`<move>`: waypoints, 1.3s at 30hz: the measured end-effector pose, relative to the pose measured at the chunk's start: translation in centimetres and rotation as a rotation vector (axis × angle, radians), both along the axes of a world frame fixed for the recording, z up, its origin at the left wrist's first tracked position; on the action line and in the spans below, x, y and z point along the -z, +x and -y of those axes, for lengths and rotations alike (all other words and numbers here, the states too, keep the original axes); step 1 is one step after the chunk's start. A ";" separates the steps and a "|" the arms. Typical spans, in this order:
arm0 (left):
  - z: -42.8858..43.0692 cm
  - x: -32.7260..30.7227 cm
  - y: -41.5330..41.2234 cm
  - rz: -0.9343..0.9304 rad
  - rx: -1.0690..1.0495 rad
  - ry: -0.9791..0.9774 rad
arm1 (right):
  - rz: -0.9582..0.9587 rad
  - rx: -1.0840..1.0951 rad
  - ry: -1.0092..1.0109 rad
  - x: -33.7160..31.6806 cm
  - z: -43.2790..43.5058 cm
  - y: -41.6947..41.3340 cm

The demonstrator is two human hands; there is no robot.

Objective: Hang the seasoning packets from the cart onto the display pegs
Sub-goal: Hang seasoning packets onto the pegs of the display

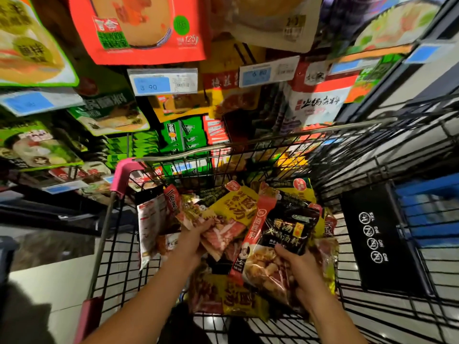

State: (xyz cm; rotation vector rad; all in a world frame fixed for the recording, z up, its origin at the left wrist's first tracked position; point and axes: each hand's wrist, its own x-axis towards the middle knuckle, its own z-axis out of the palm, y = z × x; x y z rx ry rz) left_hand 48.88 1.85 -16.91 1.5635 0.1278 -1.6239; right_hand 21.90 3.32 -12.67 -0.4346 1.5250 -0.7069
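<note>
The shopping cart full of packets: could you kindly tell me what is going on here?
A person is reaching into the wire cart with both hands. The left hand grips a meat-pictured packet, and the right hand holds a black-and-red packet by its lower part. Neither packet is on a peg yet; both sit low over the pile in the cart. Hanging packets and price tags fill the display ahead.

Dim light falls on a pale glossy floor [47, 281], with blue price labels [162, 81] ahead.
</note>
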 end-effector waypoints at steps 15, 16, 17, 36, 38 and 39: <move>-3.6 -7.7 -5.1 0.218 0.098 -0.267 | -0.001 0.112 0.032 -1.1 0.6 1.7; -3.6 -8.3 -5.4 0.270 0.097 -0.256 | -0.019 0.109 0.027 -0.7 0.6 1.9; -3.6 -8.5 -5.7 0.308 0.106 -0.250 | -0.018 0.107 0.021 0.4 0.5 1.6; -4.3 -2.8 7.4 0.990 0.268 0.168 | 0.067 -0.098 -0.188 -1.9 3.8 4.1; -3.5 -1.7 8.3 1.082 0.390 0.208 | 0.044 -0.112 -0.174 -1.7 3.7 3.8; -3.0 -1.2 8.4 1.102 0.406 0.204 | 0.031 -0.120 -0.172 -1.7 3.5 3.7</move>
